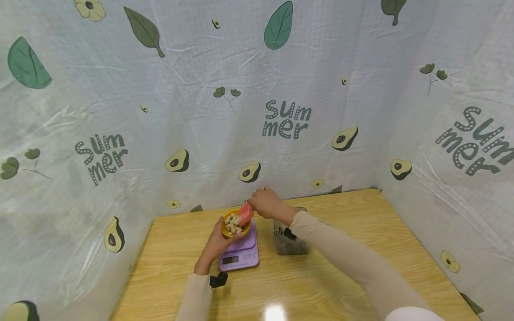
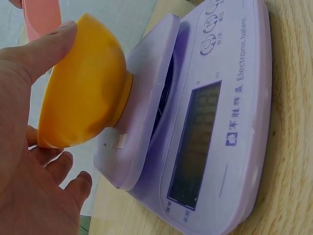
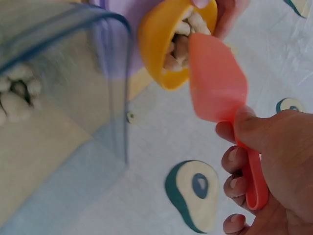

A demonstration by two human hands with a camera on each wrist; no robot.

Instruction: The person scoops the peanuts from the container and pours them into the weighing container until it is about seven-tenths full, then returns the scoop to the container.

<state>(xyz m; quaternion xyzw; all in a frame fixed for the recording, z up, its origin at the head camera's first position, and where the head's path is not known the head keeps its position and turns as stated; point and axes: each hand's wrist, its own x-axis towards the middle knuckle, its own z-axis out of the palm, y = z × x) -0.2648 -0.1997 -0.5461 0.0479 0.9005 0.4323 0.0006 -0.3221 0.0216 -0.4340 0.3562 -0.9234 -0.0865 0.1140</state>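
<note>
A yellow bowl (image 1: 225,232) holding peanuts in their shells (image 1: 231,223) sits on the purple kitchen scale (image 1: 251,260). My left hand (image 1: 217,244) grips the bowl, thumb over the rim and fingers round the far side in the left wrist view. Its base rests on the scale's platform (image 2: 146,73). My right hand (image 1: 267,204) holds a pink scoop (image 3: 217,78) by its handle, fingers wrapped round it. The scoop is tilted over the bowl, its front edge at the rim, next to the peanuts. The scale's display (image 2: 195,147) is faint and unreadable.
To the right of the scale stands a clear plastic container (image 1: 292,247), partly under my right forearm, with more peanuts (image 3: 17,98) inside. The wooden table (image 1: 333,285) meets a printed white sheet (image 1: 289,169) hung behind it and at both sides.
</note>
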